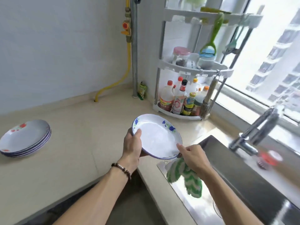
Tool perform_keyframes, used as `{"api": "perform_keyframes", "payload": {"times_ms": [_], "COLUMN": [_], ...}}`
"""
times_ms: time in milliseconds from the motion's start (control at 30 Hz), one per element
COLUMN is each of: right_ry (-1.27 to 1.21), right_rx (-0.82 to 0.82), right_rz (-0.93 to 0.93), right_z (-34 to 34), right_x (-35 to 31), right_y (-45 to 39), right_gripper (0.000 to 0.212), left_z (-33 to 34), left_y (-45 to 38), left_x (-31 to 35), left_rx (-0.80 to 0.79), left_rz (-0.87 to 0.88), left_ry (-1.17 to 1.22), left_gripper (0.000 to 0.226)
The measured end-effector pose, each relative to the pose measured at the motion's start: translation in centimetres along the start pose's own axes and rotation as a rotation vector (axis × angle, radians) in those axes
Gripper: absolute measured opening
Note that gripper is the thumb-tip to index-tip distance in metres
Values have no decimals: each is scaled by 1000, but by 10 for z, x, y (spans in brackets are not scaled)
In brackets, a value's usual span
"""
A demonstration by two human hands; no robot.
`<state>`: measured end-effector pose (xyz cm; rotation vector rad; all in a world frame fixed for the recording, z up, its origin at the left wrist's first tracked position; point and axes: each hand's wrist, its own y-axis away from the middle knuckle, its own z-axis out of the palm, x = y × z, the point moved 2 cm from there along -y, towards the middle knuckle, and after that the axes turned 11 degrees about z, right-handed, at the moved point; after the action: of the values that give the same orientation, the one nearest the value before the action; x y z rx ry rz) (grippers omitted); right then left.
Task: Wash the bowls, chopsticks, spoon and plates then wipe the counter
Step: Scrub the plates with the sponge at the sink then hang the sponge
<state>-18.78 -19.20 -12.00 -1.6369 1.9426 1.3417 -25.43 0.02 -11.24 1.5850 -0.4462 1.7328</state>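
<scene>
Tabletop (pixel 68 143), pale and broad, runs from the left wall round to the sink (pixel 253 184) on your right, the tap (pixel 253 135) blurred above it. Corner rack (pixel 191 70) of sauce bottles stands at the back by the window. Stack of plates (pixel 24 138) with red flower print sits far left on the tabletop, well apart from you; whether washed or not, cannot tell. The plate (pixel 157 137) in hand, white with blue flowers on the rim, is held tilted in the air over the tabletop edge just beside the sink. Your left hand (pixel 132 146) grips its near-left rim, thumb on top of the lip, fingers curled beneath. Your right hand (pixel 193 156) pinches the near-right rim with thumb and forefinger while the remaining fingers clutch a green-and-white cloth (pixel 185 177) that hangs below over the sink edge. Judgement: the plate looks stiff and light, and likely wet, so slick at the glaze. It is probably breakable if dropped on steel. Keep your hold at the rim, where the lip gives purchase, thumb over and fingers under. The cloth is soft and limp; bunch it in the palm for wiping.
</scene>
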Motion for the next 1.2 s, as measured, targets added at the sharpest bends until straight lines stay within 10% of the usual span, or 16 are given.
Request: {"api": "perform_keyframes", "payload": {"times_ms": [333,433,567,767,933,1067,1200], "right_ry": [82,89,310,703,684,210,-274], "right_rx": [33,-13,-50,177,376,577,283], "right_rz": [-48,-65,-74,-93,-67,-146,-139], "right_z": [-124,-141,-143,-146,-163,-171,-140], "right_x": [105,116,127,142,142,122,104], "right_y": [10,8,9,1,-12,-14,-26], "right_gripper": [12,43,22,2,35,50,32], "left_z": [129,144,158,171,170,169,171], "left_y": [54,62,69,68,63,65,68], "left_x": [-35,-45,-50,-50,-49,-49,-51], "left_rx": [-270,-339,-407,-451,-497,-537,-587], "left_rz": [402,441,478,433,398,313,266], "left_ry": [-907,-1008,-1084,-1109,-1102,-1054,-902], "left_gripper": [39,41,37,34,39,41,39]}}
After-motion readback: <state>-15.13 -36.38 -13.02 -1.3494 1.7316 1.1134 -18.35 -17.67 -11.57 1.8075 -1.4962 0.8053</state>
